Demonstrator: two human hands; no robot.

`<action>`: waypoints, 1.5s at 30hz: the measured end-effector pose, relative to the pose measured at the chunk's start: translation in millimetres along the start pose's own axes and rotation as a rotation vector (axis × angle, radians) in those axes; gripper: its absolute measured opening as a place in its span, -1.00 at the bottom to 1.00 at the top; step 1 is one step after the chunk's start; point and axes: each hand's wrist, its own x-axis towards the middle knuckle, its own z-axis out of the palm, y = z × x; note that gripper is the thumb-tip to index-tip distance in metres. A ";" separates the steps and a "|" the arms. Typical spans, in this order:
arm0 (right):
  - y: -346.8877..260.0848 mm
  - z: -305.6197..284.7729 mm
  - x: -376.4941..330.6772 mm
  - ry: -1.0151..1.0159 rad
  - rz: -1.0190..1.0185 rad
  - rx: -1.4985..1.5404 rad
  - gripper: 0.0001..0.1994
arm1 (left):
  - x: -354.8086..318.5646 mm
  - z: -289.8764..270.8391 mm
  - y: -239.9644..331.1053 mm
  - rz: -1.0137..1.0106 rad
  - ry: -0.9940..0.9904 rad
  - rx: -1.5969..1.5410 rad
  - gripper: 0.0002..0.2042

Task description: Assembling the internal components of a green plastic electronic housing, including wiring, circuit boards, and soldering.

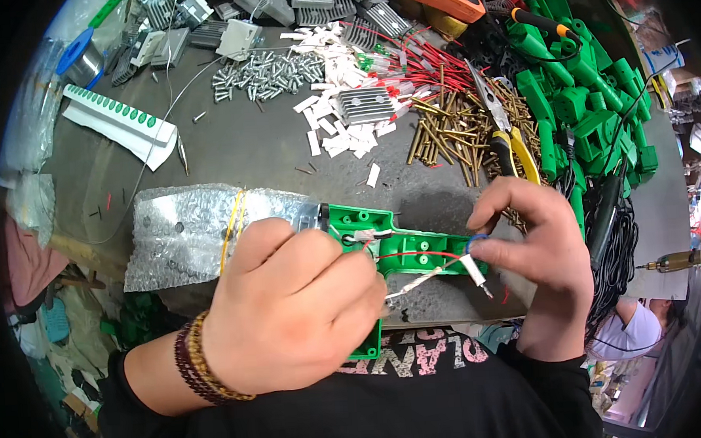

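Note:
A green plastic housing (pixel 403 244), open side up, lies between my hands with wires in it. My left hand (pixel 291 301) is closed over its left part; its fingertips are hidden, and a white sleeved wire (pixel 419 281) runs out from beside them. My right hand (pixel 538 245) pinches a thin blue wire (pixel 477 238) between thumb and forefinger at the housing's right end. A red wire (pixel 424 253) crosses the housing. Beside my right thumb hangs a white sleeve (pixel 473 270) with a metal tip. Bubble wrap (pixel 181 236) with a yellow rubber band covers a metallic part joined to the housing's left side.
Silver screws (pixel 268 74), white sleeves (pixel 334 125), red-wired indicator lamps (pixel 413 57) and brass screws (pixel 457 138) are heaped beyond the housing. Pliers (pixel 513 143) lie on the brass heap. Green housings (pixel 590 95) pile up at right, grey finned metal parts (pixel 307 3) at the back.

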 end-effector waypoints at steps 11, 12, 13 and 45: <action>-13.4 10.7 -59.5 0.452 -0.147 -0.302 -0.89 | 5.1 1.3 -11.1 -0.062 -0.006 0.002 -0.76; -13.7 24.8 -54.7 0.316 -0.320 -0.280 -0.88 | 10.5 3.7 -8.0 -0.094 -0.021 -0.015 -0.76; -25.1 45.3 -44.8 0.183 -0.480 -0.271 -0.86 | 15.1 2.5 -8.0 -0.118 -0.030 -0.048 -0.75; -20.1 86.1 3.9 0.184 -0.534 -0.416 -0.85 | 8.6 -27.1 -47.1 -0.071 -0.149 -0.246 -0.53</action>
